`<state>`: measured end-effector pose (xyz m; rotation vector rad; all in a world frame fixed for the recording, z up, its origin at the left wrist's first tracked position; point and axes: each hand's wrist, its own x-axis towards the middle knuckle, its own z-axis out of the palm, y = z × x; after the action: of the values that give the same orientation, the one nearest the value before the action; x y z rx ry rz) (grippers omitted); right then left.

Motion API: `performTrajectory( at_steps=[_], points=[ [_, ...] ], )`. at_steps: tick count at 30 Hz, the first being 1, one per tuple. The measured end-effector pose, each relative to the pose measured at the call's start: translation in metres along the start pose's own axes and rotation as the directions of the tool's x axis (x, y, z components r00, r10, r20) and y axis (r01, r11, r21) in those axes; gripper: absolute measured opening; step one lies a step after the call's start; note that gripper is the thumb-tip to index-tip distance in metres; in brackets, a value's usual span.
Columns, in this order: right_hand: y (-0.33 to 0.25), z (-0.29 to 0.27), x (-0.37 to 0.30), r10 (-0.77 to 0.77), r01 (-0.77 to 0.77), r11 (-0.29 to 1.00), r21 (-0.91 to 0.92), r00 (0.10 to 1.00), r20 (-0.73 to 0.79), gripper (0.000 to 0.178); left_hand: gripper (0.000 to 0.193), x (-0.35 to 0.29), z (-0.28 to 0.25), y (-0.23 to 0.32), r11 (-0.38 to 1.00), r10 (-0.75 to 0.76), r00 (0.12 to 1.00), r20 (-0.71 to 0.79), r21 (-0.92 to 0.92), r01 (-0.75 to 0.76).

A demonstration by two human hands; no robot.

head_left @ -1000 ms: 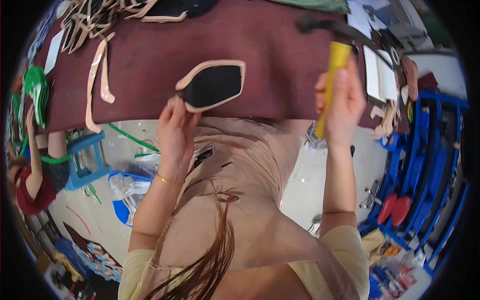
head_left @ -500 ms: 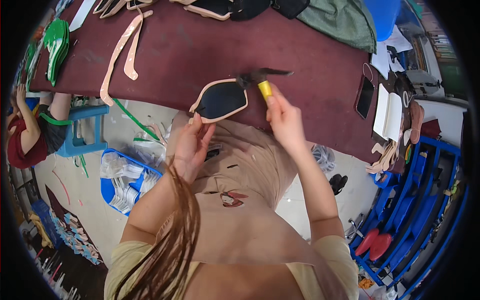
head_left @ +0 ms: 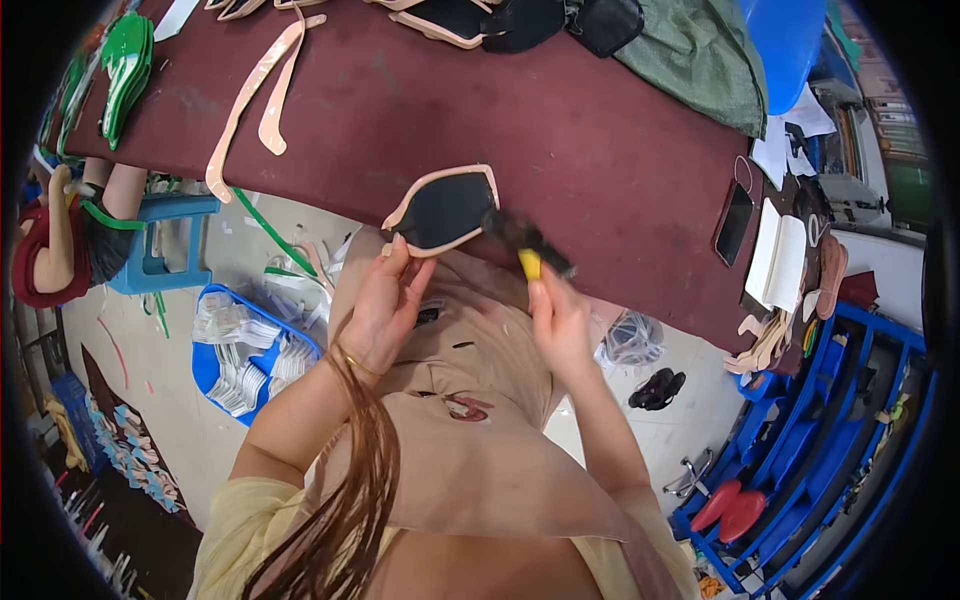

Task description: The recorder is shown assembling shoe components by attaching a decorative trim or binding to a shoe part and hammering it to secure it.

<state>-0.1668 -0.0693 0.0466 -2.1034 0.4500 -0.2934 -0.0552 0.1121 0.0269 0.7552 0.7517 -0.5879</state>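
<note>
My left hand (head_left: 393, 308) pinches the near left corner of a flat black piece with a glossy peach rim (head_left: 445, 208), which looks like a shoe part. The piece is held at the near edge of the dark red tabletop, its narrow end toward my left hand. My right hand (head_left: 560, 325) is wrapped round the yellow handle of a hammer (head_left: 530, 263). The black hammer head, blurred by motion, is against or just beside the right edge of the piece; I cannot tell whether they touch.
Peach strips (head_left: 243, 125) and green shaped pieces (head_left: 122, 75) lie on the table's left. Similar peach-rimmed pieces (head_left: 440, 22) and green cloth (head_left: 695, 65) are at the far side. A phone (head_left: 735, 225) lies right. A blue bin (head_left: 208, 370) and blue rack (head_left: 800, 450) flank me; another person sits left.
The hammer has come down and toward me, its head turning from the top right of the rimmed piece to its lower right edge. The view has shifted slightly; my left hand keeps its hold.
</note>
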Motion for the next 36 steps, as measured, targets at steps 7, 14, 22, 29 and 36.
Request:
performTrajectory(
  at_steps=[7,14,22,29,36],
  points=[
    [-0.001,0.001,0.016,-0.056,0.058,0.997,-0.058,0.998,0.035,0.029,0.021,0.000,0.001,0.003,0.999,-0.004,1.000,-0.019,0.047,0.005],
    [0.009,-0.041,0.069,-0.252,0.188,0.914,-0.360,0.957,-0.141,0.036,0.017,0.011,0.075,0.131,0.774,0.585,0.725,0.364,0.015,-0.633],
    [0.073,-0.070,0.113,-0.329,0.050,0.697,-0.715,0.908,-0.257,0.031,0.014,0.093,0.278,0.266,-0.813,0.437,-0.454,0.776,0.125,-0.568],
    [0.085,-0.049,0.107,-0.329,-0.078,0.622,-0.779,0.877,-0.351,0.037,0.022,0.143,0.278,0.239,-0.881,0.446,-0.462,0.766,0.286,-0.377],
    [0.084,-0.050,0.108,-0.326,-0.074,0.613,-0.787,0.883,-0.337,0.036,0.018,0.173,0.274,0.218,-0.866,0.249,-0.223,0.942,0.114,-0.487]
  ],
)
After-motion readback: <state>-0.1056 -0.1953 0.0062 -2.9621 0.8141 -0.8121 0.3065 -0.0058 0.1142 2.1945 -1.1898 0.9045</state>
